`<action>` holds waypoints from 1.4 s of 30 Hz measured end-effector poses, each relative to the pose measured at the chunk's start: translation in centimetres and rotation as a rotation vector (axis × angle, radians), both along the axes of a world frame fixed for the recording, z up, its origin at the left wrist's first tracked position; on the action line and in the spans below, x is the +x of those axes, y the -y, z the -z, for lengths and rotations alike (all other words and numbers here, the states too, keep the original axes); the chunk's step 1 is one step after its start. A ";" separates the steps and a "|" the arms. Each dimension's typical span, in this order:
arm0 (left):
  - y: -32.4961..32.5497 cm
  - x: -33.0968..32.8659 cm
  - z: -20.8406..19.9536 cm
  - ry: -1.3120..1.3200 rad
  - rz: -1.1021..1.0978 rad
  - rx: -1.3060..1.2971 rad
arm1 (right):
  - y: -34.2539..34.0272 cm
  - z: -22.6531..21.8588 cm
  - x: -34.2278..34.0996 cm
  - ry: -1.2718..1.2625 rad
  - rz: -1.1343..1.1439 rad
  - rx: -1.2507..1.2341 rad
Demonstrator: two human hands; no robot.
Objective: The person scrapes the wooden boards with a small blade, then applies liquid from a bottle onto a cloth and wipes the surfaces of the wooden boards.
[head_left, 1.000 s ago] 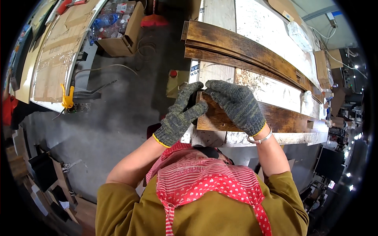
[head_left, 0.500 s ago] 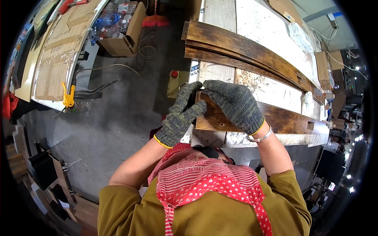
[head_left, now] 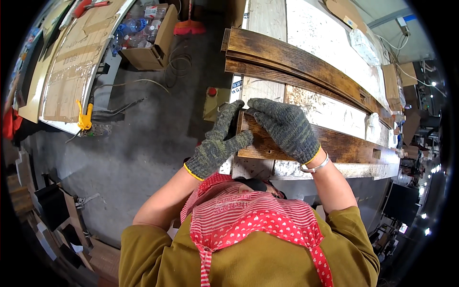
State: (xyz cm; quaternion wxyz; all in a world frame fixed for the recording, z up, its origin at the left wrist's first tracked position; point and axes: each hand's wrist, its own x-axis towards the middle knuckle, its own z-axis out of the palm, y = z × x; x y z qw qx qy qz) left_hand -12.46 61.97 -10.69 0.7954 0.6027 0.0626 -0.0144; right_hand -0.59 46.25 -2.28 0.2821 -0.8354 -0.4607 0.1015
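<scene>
Bottles (head_left: 136,31) fill a cardboard box (head_left: 146,58) at upper left; rightward, a yellowish box with a red button (head_left: 212,109) stands near the bench. Next comes the left hand (head_left: 214,146), in a grey knitted glove, at the left end of a dark-stained board (head_left: 346,145). Its thumb overlaps that end, set apart from its fingers; from where I stand, I cannot tell whether it pinches anything. The right hand (head_left: 286,126), gloved alike, lies over the board just beside it, fingers together; any clamping beneath is hidden. The board lies along the near side of the bench (head_left: 330,107), a rectangular recess (head_left: 377,153) near its right end. Judged by eye, it should be stiff and fairly heavy, awkward to raise by one end. Its finished face may slide under knit, and corners or recess edges could chip. Sound holds: both long edges, hands spread either side of the middle.
</scene>
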 end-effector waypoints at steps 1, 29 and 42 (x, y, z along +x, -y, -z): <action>0.0 0.1 0.0 -0.004 -0.010 -0.024 | 0.0 0.0 0.0 0.009 -0.007 0.002; 0.7 0.0 0.3 0.045 -0.062 0.061 | -0.1 0.4 -0.7 0.009 0.052 -0.021; 0.8 0.0 1.1 0.047 -0.072 0.031 | -0.2 0.0 -0.9 -0.022 0.060 -0.050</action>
